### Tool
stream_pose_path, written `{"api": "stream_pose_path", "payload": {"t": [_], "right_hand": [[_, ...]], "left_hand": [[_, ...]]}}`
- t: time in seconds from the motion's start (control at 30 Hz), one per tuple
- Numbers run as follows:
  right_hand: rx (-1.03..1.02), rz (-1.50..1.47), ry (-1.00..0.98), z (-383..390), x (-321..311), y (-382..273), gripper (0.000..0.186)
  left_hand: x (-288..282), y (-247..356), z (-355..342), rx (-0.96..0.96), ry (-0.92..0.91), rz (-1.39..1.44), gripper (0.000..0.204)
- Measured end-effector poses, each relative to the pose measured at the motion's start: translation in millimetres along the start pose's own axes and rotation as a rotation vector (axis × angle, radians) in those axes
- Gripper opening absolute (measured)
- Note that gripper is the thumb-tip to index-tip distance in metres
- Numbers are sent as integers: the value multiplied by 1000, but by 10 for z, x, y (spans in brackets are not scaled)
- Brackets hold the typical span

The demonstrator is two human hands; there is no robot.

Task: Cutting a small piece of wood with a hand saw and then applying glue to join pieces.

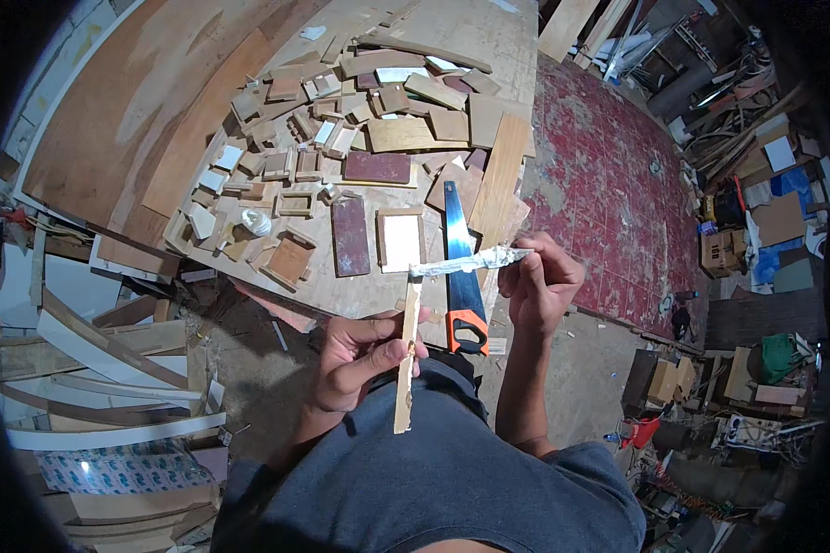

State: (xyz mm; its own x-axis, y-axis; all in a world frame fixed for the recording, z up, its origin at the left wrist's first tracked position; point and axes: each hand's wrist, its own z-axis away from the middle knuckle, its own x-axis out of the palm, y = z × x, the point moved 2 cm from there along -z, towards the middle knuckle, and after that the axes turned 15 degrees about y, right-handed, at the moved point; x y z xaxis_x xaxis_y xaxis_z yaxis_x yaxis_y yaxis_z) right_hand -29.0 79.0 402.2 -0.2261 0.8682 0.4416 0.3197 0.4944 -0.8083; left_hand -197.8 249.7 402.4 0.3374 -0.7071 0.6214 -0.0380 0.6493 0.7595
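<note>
My left hand [364, 359] grips a narrow pale wood strip [404, 392] between thumb and fingers, its long side running away from me. In my right hand [544, 281] is a slim, crusty white stick-like applicator [461, 264], pinched at its right end. The applicator's left tip meets the far end of the strip. Below the applicator, a handsaw [456, 221] with a blue blade and an orange and black handle lies on the worktable [341, 304]. A small wooden frame with a white panel [400, 241] lies just beyond the strip.
Dark red boards [349, 235] and several small wooden box pieces [290, 258] cover the table's left and far side. A long plank [500, 175] lies at its right. Curved offcuts [111, 433] are piled at lower left. Clutter and a cardboard box [721, 253] stand along the right.
</note>
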Motion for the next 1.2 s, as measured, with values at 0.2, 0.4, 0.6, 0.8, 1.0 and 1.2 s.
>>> {"api": "stream_pose_path", "payload": {"t": [0.2,0.4,0.6,0.8,1.0,1.2], "right_hand": [[-50,115,-55,-17,-139,-18,11],[-121,33,-30,-33,-130,-89,10],[-162,128,-127,0,-14,-95,11],[-118,146,-70,1,-149,3,12],[-124,77,-65,19,-53,-37,12],[-186,130,-145,17,-158,-66,15]], "left_hand": [[-36,14,4,-59,-6,73,38],[-94,-13,11,-79,9,83,42],[-82,-7,14,-122,3,89,42],[-124,-35,21,-155,-27,214,43],[-135,-50,34,-139,-40,196,43],[-125,-34,54,-148,-32,234,41]]}}
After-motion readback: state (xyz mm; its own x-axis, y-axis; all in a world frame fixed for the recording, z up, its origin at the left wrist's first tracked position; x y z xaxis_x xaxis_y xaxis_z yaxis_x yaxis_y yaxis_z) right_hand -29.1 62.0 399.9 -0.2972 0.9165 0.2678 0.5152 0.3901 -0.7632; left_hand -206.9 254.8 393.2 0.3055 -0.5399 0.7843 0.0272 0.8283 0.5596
